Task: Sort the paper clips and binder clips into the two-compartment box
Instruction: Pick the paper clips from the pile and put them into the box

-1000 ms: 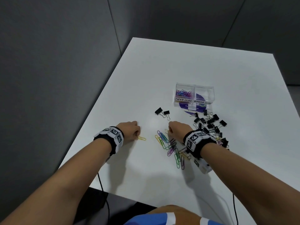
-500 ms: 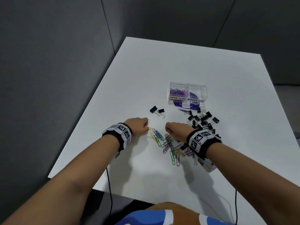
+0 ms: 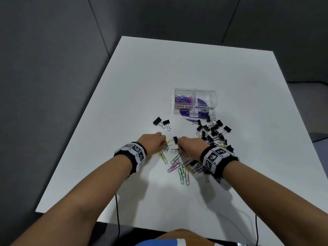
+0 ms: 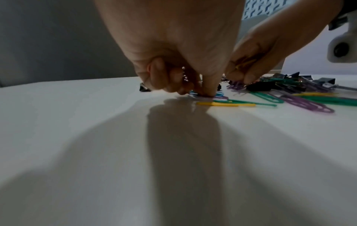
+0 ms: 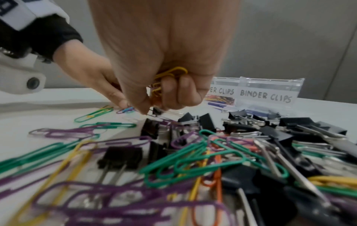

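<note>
- Head view: the left hand [image 3: 154,142] has moved to the right since one second ago. Then it pinched a single yellow clip well to the left of the paper clip pile [image 3: 179,166]; now it is at the left edge of that pile, almost touching the right hand [image 3: 189,146]. The camera also tilted meanwhile.
- The right hand now has a black binder clip [image 3: 175,139] at its fingertips, on the side of the pile toward the box [image 3: 195,101]. Earlier no binder clip was visible there. Its fingers are curled.
- The box stands beyond the pile, as before. Its "PAPER CLIPS" half has coloured clips; the "BINDER CLIPS" half looks without clips. The binder clip heap [image 3: 213,130] lies between pile and box.
- Left wrist view: the left hand [image 4: 173,50] has its fingers curled down, the tips pressed on a blue paper clip [image 4: 219,95] on the table [image 4: 96,137]. It pinches it, I think.
- Right wrist view: the right hand [image 5: 164,61] is closed on a bundle of yellow paper clips [image 5: 170,76], while its fingertips touch the wire of a small binder clip [image 5: 156,111].
- My judgement: both hands are gathering at the pile, so a carry to the box may come soon. Most clips are unsorted.
</note>
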The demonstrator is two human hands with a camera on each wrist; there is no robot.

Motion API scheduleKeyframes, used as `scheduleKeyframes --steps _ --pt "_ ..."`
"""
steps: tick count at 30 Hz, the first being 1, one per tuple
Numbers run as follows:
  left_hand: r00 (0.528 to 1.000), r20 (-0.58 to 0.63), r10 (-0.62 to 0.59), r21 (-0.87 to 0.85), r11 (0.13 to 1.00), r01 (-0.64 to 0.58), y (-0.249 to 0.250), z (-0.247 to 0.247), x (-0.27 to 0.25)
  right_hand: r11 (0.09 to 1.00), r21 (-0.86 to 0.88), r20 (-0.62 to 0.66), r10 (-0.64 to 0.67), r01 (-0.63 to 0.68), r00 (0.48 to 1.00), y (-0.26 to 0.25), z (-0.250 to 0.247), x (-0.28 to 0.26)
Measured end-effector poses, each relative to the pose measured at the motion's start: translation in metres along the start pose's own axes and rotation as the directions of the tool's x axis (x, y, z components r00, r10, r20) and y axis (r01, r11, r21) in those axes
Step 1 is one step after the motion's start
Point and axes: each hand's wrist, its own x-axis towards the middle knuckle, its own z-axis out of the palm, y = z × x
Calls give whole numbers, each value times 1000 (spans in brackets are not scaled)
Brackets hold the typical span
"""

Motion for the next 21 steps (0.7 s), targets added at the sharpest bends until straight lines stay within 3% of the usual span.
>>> scheduleKeyframes --steps 7,13,16,21 --pt "1000 -24 6 -72 997 -8 4 -11 29 967 221 -128 159 -128 979 42 -49 5" --pt "990 -135 33 -94 994 -46 -1 -62 65 943 277 -241 256 -186 936 78 -105 37" --pt "981 -187 44 -24 998 -50 -8 -94 86 940 296 -263 250 -169 932 85 -121 65" --pt "993 -117 -5 122 992 19 -15 -126 116 933 335 -195 207 -134 959 87 -124 103"
